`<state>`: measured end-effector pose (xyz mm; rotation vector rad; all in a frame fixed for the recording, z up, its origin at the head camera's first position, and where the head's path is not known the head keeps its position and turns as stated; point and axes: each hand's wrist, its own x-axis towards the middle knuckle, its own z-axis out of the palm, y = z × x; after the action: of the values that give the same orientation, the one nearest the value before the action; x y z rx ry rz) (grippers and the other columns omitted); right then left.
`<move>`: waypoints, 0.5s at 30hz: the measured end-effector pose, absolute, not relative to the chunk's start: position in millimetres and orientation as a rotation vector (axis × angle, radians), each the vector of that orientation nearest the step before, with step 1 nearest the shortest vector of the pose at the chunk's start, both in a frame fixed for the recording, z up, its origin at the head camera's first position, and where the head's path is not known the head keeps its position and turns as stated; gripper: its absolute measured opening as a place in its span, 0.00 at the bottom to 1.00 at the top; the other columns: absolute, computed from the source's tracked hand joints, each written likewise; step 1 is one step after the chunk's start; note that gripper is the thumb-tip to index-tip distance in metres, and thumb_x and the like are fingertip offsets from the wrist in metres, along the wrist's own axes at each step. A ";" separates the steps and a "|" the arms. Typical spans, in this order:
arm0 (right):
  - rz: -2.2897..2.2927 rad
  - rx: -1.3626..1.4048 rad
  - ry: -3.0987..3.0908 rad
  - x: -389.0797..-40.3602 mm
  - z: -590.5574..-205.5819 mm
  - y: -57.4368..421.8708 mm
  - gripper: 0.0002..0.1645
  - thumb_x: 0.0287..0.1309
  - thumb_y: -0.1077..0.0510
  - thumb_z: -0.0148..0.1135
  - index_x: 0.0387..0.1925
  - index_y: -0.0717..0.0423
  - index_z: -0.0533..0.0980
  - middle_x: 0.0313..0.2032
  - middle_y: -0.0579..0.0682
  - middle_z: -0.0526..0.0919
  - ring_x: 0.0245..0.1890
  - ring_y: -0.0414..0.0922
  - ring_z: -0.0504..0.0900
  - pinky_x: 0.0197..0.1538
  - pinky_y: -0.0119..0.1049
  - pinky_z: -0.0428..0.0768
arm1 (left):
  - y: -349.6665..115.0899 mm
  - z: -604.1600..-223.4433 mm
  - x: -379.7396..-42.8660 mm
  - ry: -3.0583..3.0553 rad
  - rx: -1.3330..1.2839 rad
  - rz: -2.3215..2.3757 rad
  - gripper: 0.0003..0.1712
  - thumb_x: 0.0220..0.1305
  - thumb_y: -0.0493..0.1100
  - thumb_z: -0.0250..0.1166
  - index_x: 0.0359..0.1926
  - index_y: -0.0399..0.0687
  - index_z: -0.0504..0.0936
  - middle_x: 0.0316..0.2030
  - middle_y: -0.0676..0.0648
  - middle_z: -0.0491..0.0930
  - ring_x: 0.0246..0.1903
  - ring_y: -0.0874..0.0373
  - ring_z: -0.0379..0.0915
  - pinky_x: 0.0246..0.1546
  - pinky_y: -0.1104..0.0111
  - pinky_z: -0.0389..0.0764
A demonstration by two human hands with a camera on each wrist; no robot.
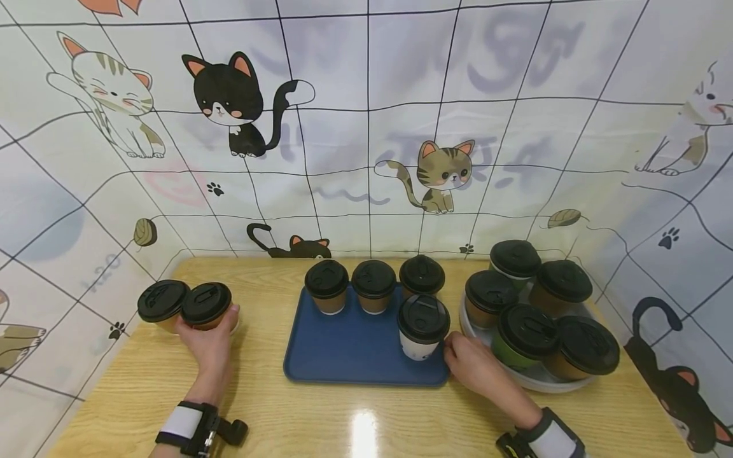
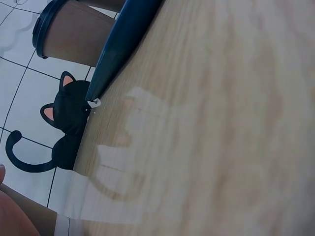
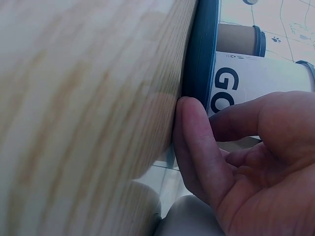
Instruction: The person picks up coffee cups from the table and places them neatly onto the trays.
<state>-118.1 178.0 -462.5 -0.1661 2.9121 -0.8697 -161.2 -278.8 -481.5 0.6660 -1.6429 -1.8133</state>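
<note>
At the far left of the head view, my left hand (image 1: 209,343) grips a brown paper cup with a black lid (image 1: 206,303). Another black-lidded brown cup (image 1: 163,301) stands against its left side. My right hand (image 1: 472,362) is at the right edge of a blue tray (image 1: 349,353), its thumb and fingers pinching the rim in the right wrist view. Just inside that edge stands a white cup with a black lid (image 1: 422,327), lettering visible on its side (image 3: 256,78). Along the tray's back are brown cups: left (image 1: 326,286), middle (image 1: 374,286) and right (image 1: 422,277).
A round white tray (image 1: 535,381) on the right is crowded with several black-lidded cups, among them a green one (image 1: 512,350). Wooden tabletop (image 1: 263,407) lies between the left hand and the blue tray. A cat-patterned cloth (image 1: 343,140) hangs behind and at the sides.
</note>
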 end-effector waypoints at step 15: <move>-0.881 -0.181 2.902 -117.7 -461.7 178.2 0.06 0.69 0.66 0.57 0.35 0.61 0.78 0.21 0.45 0.76 0.18 0.39 0.76 0.26 0.37 0.74 | -276.4 -480.8 -161.0 -1.585 0.590 -1.867 0.59 0.58 0.31 0.77 0.77 0.53 0.46 0.70 0.52 0.59 0.69 0.56 0.59 0.68 0.76 0.58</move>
<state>-117.7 178.2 -461.7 -0.1806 2.9024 -0.8806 -161.0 -276.4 -480.8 0.5903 -1.5848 -1.8673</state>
